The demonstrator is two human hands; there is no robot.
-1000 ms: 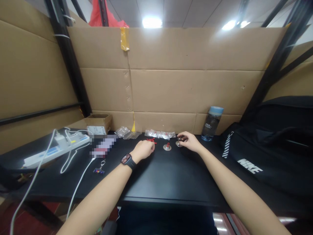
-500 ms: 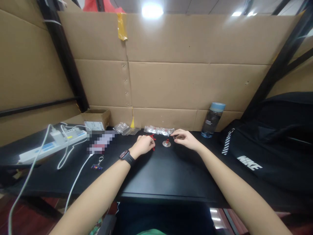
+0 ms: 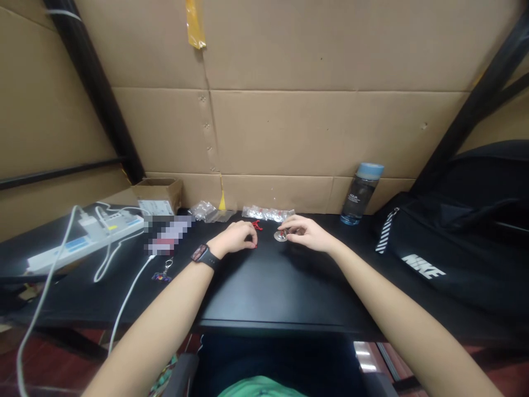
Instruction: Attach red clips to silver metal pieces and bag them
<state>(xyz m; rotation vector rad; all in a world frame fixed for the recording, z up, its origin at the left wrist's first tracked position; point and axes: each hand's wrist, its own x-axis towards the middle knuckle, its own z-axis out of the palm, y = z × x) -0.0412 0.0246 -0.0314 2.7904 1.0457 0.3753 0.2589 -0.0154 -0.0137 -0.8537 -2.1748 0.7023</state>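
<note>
My left hand [image 3: 236, 237] rests low over the black table, thumb and forefinger pinched. A small bit of red cord [image 3: 255, 246] shows at its fingertips; the rest is hidden. Just beyond those fingers lies a small tangle of red cords [image 3: 257, 225]. To the right is a round, shiny metal disc [image 3: 280, 237] with something red on top. My right hand [image 3: 308, 234] reaches over the disc's right side, its fingers curled with thumb and forefinger around a small thing too unclear to name. Whether it touches the disc I cannot tell.
Clear plastic packets [image 3: 268, 214] lie along the cardboard wall [image 3: 273, 132], with more packets [image 3: 202, 210] further left. A small cardboard box [image 3: 159, 193], power strip [image 3: 78, 245], phone-like blurred item and keyring [image 3: 161, 275] are left. A water bottle [image 3: 361, 193] and black bag [image 3: 454, 231] stand right.
My right hand has moved left, onto the metal disc's side. My left hand has drawn slightly left, away from the red tangle. The view has tilted downward.
</note>
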